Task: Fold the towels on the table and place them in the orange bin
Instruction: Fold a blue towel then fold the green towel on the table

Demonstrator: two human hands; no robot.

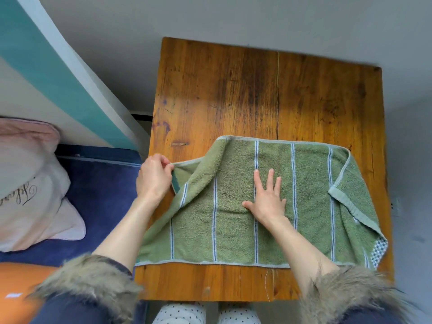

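Note:
A green towel (233, 230) with thin white-and-blue stripes lies spread over the near half of the wooden table (233, 90). Its right edge is turned over on itself, and a checked patch shows at the near right corner. My left hand (154, 176) pinches the towel's far left corner at the table's left edge and lifts it slightly. Flat on the towel's middle lies my right hand (266, 199), fingers straight and spread. A part of the orange bin (16, 284) shows at the lower left, partly hidden by my sleeve.
To the left of the table is a bed with a blue sheet (100, 195) and a pale pink pillow (30, 183). A grey wall runs behind the table. The far half of the table shows bare wood.

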